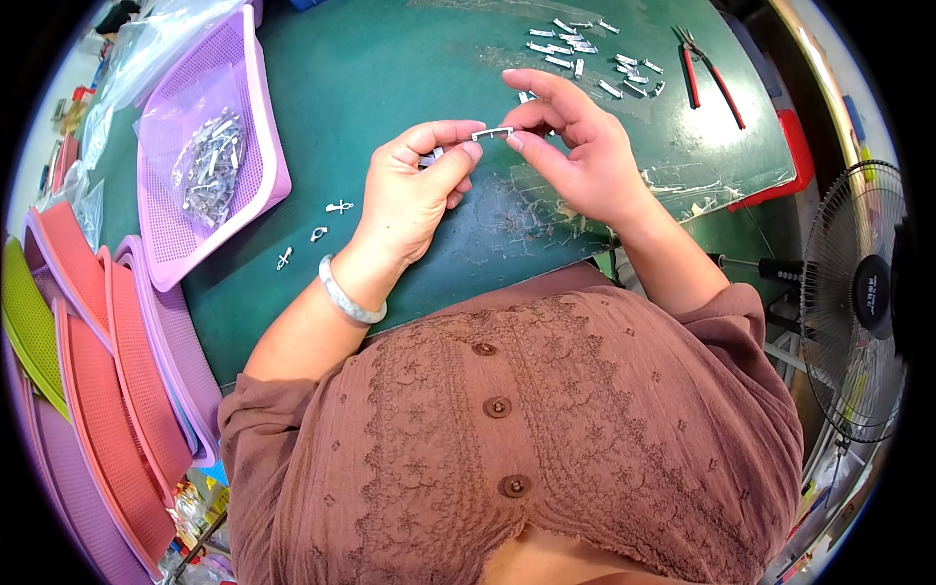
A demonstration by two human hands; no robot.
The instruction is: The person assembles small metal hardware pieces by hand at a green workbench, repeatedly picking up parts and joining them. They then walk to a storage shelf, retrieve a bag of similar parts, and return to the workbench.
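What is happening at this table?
A person holds a metal piece by its ends with the left hand and right hand, above the table. More bits sit in the left palm. Similar pieces lie farther off, near the pliers. At left, a basket holds a bag of parts; three loose parts lie between it and the left hand.

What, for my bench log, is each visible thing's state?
Small silver metal bracket: pinched by left hand and right hand
Red-handled metal pliers: lying, handles spread
Clear plastic bag: containing small silver parts
Purple perforated plastic basket: holding the bag
Small silver metal pieces, upper right: loose
Round black fan: on or off unclear
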